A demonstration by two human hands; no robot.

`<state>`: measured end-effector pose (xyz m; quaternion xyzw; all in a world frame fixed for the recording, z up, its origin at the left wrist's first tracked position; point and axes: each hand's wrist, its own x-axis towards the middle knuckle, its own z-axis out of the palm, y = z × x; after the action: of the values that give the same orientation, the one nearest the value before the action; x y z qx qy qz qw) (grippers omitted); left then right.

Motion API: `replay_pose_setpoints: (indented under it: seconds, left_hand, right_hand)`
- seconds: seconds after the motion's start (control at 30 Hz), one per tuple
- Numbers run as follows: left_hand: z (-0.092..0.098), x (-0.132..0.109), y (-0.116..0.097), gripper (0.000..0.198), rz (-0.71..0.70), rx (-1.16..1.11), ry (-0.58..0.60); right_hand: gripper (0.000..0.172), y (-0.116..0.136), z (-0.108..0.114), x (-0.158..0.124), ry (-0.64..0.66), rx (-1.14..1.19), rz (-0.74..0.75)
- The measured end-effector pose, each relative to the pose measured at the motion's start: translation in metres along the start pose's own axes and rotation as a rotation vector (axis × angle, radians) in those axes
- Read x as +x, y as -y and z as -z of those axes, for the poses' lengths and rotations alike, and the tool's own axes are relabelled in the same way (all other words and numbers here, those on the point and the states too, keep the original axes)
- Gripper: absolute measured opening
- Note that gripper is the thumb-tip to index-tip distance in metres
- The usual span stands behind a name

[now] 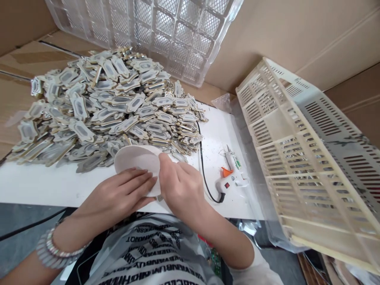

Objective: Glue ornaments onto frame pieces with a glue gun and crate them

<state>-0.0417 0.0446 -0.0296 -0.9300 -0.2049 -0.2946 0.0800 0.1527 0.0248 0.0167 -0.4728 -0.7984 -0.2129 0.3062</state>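
A white, round, bowl-like piece (139, 155) is tilted up in front of me at the table's near edge; its exact kind is unclear. My left hand (126, 188) lies with its fingers together inside it, the thumb under the lower side. The right side of the rim is in the closed fingers of my right hand (181, 184). Whether small parts lie under my fingers is hidden. Just beyond the piece rises a large heap of flat, ornate-edged plaques (118, 103), pale with grey oblong centres and gold-coloured sides.
A white hot glue gun (230, 182) with an orange nozzle cover and black cord lies right, beside small pliers (233, 158). A cream slatted plastic crate (285, 134) stands far right. Behind the heap leans a clear compartment tray (178, 31). Cardboard walls surround the white table (35, 184).
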Motion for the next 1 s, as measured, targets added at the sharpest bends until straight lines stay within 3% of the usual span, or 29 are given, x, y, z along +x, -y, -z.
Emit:
replay_pose_setpoints:
  seconds: [0.33, 0.67, 0.87, 1.0]
  left_hand:
    - [0.003, 0.001, -0.009, 0.021, 0.049, 0.058, 0.023]
    - [0.002, -0.001, -0.01, 0.023, 0.057, 0.059, 0.004]
    - [0.0, -0.006, -0.01, 0.022, 0.091, -0.022, -0.006]
    - [0.001, -0.007, -0.01, 0.027, 0.106, -0.015, 0.006]
  right_hand:
    - [0.028, -0.004, 0.0, 0.012, -0.063, -0.076, 0.174]
    - [0.03, -0.019, 0.005, 0.019, -0.103, -0.115, 0.234]
    - [0.022, -0.03, 0.012, 0.019, -0.125, -0.099, 0.214]
    - [0.028, -0.032, 0.013, 0.019, -0.125, -0.141, 0.219]
